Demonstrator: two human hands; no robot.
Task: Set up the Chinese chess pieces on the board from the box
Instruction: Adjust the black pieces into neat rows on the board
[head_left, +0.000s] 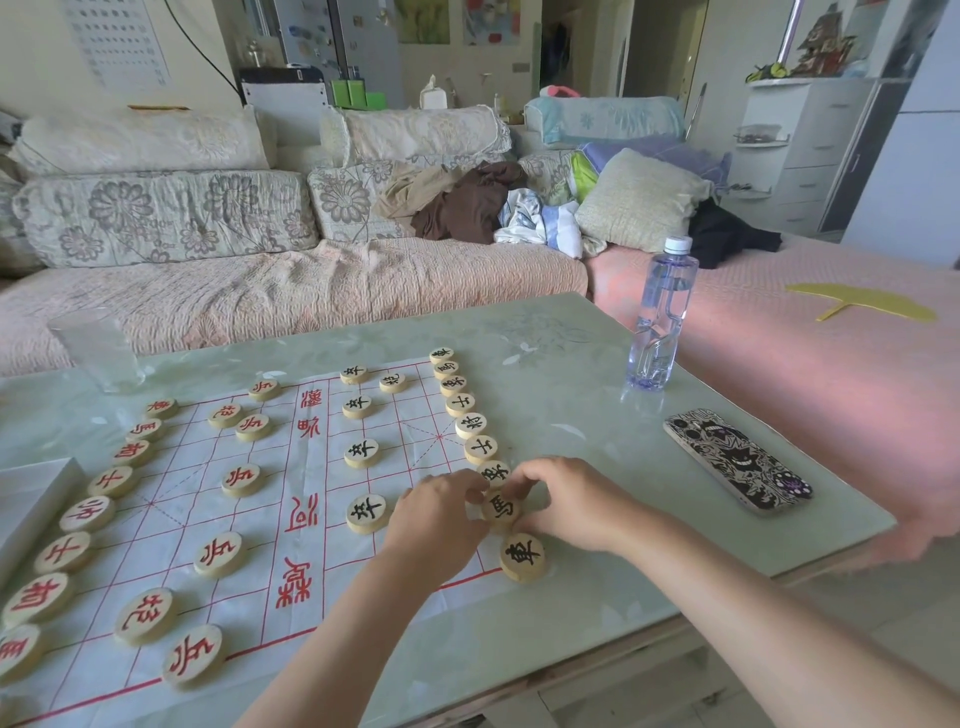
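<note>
White sheet board with red grid (353, 571) lies flat. Round pale wooden discs with red characters (87, 513) line its left edge, face up; black-character discs (471, 426) line the right edge. Black-lettered horse disc (501, 506) is second-nearest in that row. White box (31, 499) sits far left.

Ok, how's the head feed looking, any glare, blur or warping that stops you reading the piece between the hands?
Head view: soft even daylight, faint shadows; the black horse piece between the left hand and right hand reads sharp. Head view: wide-angle bowing tilts the drawer cabinet; the glossy table mirrors the water bottle faintly, no harsh glare; the tumbler at left looks smeared.
</note>
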